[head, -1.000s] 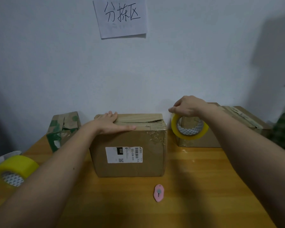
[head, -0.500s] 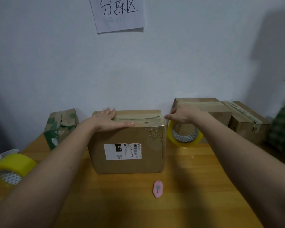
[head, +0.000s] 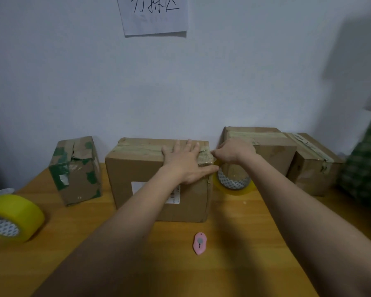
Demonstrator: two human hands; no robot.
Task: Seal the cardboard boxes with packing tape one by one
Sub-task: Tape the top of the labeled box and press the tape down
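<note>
A brown cardboard box (head: 141,174) with a white label stands in the middle of the wooden table, a strip of tape running along its top. My left hand (head: 185,161) lies flat with spread fingers on the box's top right part, pressing the tape. My right hand (head: 234,151) grips a yellow tape roll (head: 234,183) just off the box's right top corner; the roll hangs beside the box's right side. A pink box cutter (head: 199,243) lies on the table in front of the box.
A second yellow tape roll (head: 11,217) lies at the left edge. A torn green-and-brown box (head: 77,172) stands left of the middle box. Two taped boxes (head: 272,151) (head: 311,166) stand at the right against the wall. A paper sign (head: 154,13) hangs above.
My left hand has slid rightward along the box top to its right end. My right hand has lowered the tape roll close to the box's right top corner.
</note>
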